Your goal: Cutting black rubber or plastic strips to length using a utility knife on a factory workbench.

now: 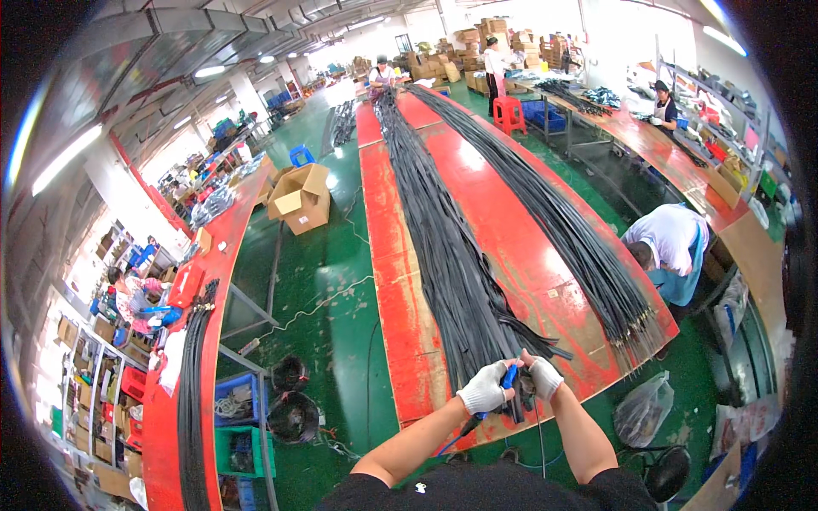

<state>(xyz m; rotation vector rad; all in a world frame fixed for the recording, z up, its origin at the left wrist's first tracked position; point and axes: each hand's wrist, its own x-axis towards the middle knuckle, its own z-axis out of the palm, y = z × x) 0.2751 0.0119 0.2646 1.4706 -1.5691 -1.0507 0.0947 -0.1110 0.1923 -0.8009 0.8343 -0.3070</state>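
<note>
My left hand (484, 390), in a white fingerless-looking glove, is closed around a blue hand tool (510, 376) with a thin blue cord or hose trailing toward me; its exact kind I cannot tell. Close beside it, my right hand (543, 376), also gloved, has its fingers drawn together on something dark that is mostly hidden. A thin grey cable hangs below that hand. Both hands are over the near end of a long bundle of flat black strips (452, 298), which runs away down the red table (503, 230).
Another bundle of black cables (562, 221) lies along the table's right side. A person (669, 247) bends over beside that edge. A clear plastic bag (644, 409) is on the floor at right. Left are a cardboard box (300, 200) and a red bench (223, 255).
</note>
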